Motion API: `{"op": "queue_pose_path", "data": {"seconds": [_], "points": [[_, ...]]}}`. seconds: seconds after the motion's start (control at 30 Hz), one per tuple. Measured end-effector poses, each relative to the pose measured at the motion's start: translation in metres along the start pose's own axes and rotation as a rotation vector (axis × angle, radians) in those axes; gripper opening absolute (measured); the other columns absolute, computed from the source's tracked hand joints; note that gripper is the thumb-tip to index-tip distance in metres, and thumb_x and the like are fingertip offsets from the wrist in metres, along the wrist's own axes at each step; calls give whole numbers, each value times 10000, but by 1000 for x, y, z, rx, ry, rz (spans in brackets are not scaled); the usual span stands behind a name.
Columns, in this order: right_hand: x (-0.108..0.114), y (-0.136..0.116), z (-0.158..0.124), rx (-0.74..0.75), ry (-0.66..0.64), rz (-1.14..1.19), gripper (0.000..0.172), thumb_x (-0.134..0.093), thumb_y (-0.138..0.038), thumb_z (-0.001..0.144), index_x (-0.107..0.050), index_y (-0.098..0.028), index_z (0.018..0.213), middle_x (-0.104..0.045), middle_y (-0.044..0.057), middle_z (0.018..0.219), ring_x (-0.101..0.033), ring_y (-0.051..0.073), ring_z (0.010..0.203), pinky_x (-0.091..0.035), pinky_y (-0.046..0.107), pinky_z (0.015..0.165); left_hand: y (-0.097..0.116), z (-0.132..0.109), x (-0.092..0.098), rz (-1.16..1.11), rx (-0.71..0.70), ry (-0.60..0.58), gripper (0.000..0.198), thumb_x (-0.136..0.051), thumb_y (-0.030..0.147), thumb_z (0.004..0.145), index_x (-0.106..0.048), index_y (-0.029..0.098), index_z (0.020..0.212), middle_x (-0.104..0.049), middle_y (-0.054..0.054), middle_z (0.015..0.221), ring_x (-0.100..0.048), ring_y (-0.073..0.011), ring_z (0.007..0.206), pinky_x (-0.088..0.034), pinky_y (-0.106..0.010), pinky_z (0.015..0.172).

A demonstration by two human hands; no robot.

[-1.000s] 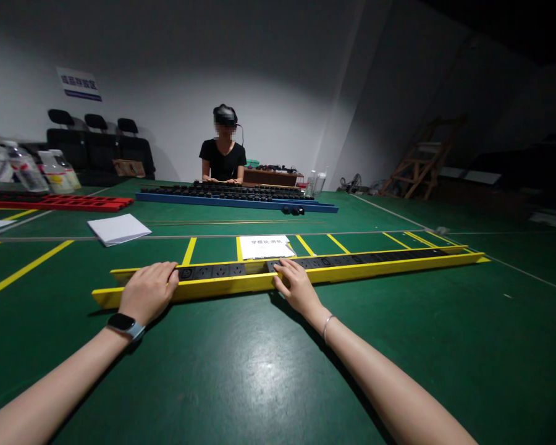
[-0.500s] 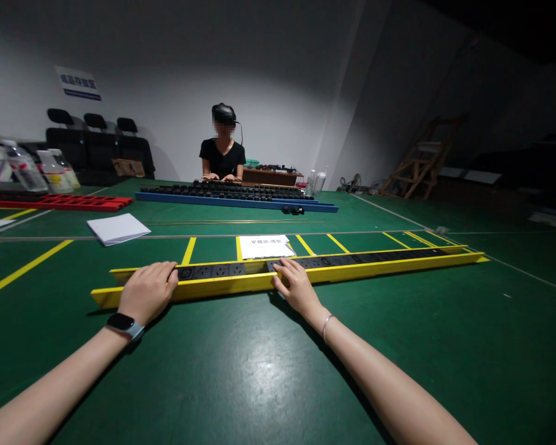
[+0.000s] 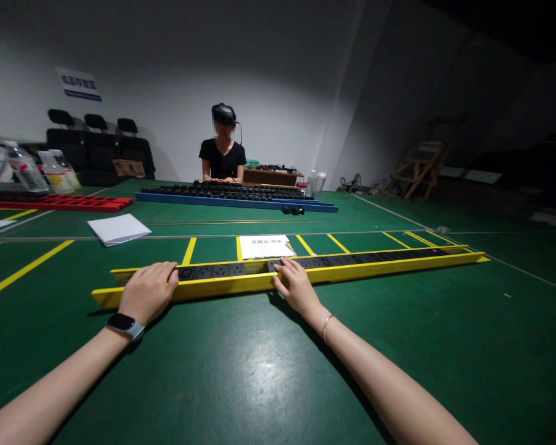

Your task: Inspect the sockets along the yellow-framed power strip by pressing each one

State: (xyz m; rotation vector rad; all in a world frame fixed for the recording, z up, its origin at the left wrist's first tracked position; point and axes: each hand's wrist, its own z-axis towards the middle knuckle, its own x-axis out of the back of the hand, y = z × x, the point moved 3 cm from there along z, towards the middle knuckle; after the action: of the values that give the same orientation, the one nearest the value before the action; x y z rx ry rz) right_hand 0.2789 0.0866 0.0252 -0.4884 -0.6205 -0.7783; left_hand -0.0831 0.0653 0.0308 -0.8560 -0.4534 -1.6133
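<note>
A long yellow channel (image 3: 389, 262) lies across the green table, with black socket modules (image 3: 221, 270) in a row between its walls. A gap shows in the row, left of my right hand. My left hand (image 3: 149, 289) is closed over the channel near its left end, its fingers reaching inside beside the leftmost visible sockets. What lies under the palm is hidden. Around the middle, my right hand (image 3: 297, 285) grips the channel, thumb at the near wall and fingertips on a black module by the gap. Both hands rest at about the same height.
Behind the channel lie a printed paper label (image 3: 265, 246) and folded white paper (image 3: 118, 229). Farther back are blue rails (image 3: 231, 202) with black pieces, a red rack (image 3: 81, 202) and bottles (image 3: 55, 171). A co-worker (image 3: 222, 161) sits across the table (image 3: 259, 371).
My hands and the yellow channel have not visibly moved. Across the table, the co-worker's hands have shifted slightly lower and closer together.
</note>
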Motion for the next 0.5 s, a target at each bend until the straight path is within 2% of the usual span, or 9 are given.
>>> {"op": "queue_pose_path", "data": {"seconds": [0.5], "points": [[2, -3, 1, -3, -24, -2, 282, -547, -276, 909, -631, -140, 1142, -608, 173, 1242, -513, 273, 1232, -451, 466, 1044, -1, -1, -2, -8, -2, 9, 450, -331, 338, 938, -649, 64, 1100, -701, -165, 1083, -635, -283, 1006, -435, -425, 916]]}}
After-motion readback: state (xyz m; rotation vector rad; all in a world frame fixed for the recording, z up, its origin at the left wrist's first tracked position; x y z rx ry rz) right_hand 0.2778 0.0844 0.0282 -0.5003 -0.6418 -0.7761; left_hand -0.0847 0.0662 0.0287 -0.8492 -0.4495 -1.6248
